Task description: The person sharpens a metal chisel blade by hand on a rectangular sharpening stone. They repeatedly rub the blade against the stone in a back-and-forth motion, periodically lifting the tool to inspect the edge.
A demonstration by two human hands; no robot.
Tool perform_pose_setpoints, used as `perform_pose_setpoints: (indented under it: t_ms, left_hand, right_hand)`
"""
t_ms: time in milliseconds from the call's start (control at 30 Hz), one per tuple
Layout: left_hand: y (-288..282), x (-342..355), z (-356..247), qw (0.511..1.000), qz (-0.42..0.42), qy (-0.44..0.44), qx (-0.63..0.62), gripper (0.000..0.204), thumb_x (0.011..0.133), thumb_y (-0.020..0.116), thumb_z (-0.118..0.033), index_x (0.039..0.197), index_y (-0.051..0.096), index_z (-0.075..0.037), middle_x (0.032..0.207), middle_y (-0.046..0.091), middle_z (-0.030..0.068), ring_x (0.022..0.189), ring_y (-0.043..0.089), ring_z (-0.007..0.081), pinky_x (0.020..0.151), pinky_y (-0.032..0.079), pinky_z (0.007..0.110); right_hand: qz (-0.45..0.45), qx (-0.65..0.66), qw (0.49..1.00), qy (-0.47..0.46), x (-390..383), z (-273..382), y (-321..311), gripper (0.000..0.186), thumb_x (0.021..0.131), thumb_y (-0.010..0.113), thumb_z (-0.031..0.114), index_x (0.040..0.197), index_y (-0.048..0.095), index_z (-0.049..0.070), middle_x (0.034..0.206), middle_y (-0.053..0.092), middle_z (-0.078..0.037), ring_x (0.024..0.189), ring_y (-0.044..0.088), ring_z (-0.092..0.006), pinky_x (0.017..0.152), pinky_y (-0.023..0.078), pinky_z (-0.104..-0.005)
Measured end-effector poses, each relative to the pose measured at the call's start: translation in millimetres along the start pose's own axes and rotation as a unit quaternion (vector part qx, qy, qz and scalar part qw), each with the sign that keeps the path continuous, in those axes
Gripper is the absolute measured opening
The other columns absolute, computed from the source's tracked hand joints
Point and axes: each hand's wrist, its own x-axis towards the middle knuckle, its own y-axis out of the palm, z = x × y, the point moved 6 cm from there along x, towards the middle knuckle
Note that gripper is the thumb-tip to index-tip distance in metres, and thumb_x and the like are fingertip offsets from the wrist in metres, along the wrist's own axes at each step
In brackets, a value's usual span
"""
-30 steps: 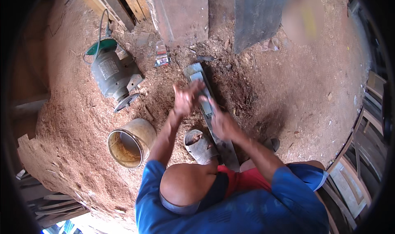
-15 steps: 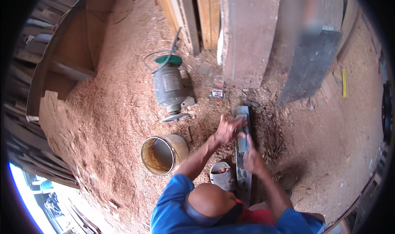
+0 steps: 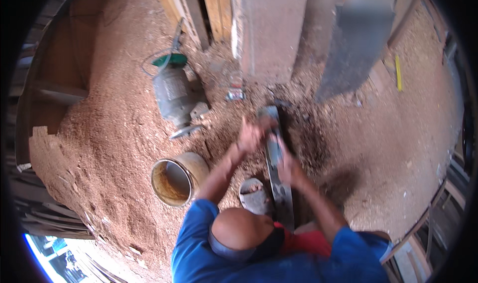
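A pale sharpening stone (image 3: 274, 150) lies on a long narrow grey board (image 3: 285, 203) between my feet. My left hand (image 3: 253, 133) is over the board's far end, fingers smeared by motion. Nearer me, my right hand (image 3: 289, 164) is closed beside the stone on a slim object that I cannot make out. My sandalled foot (image 3: 255, 196) stands left of the board. A bucket (image 3: 169, 181) of cloudy liquid is by my left forearm.
A motor-driven bench grinder (image 3: 175, 94) lies at left. Upright wooden pieces (image 3: 221, 14) and panels (image 3: 271, 39) stand ahead, with a dark sheet (image 3: 353, 49). A yellow strip (image 3: 399, 73) and sawdust-covered floor (image 3: 393, 133) are at right, stacked timber (image 3: 55, 215) at lower left.
The view has swung about, shifting the surroundings in the picture. My hands are still together over the stone, blurred, with only slight movement along the board.
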Motion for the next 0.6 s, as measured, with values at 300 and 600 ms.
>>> perform_pose_setpoints:
  t_ms: [300, 600]
  left_hand:
    - [54, -99, -60, 0.997, -0.009, -0.025, -0.079, 0.061, 0.082, 0.072, -0.066, 0.126, 0.072, -0.023, 0.136, 0.069, 0.0014, 0.126, 0.066, 0.0201, 0.11, 0.029, 0.065]
    - [-73, 22, 6, 0.992, -0.119, 0.01, -0.034, 0.062, 0.086, 0.075, -0.058, 0.131, 0.069, -0.016, 0.135, 0.069, 0.0067, 0.124, 0.064, 0.0233, 0.112, 0.025, 0.052]
  right_hand:
    - [0.08, -0.03, 0.992, 0.097, -87, -17, 36, 0.077, 0.096, 0.047, 0.011, 0.164, 0.012, 0.015, 0.117, 0.065, -0.037, 0.087, 0.07, -0.05, 0.082, 0.057, -0.0549]
    - [-0.082, -0.022, 0.989, -0.122, -2, 41, -51, 0.064, 0.101, 0.045, 0.013, 0.159, 0.025, -0.004, 0.112, 0.068, -0.034, 0.094, 0.068, -0.0497, 0.084, 0.054, -0.0539]
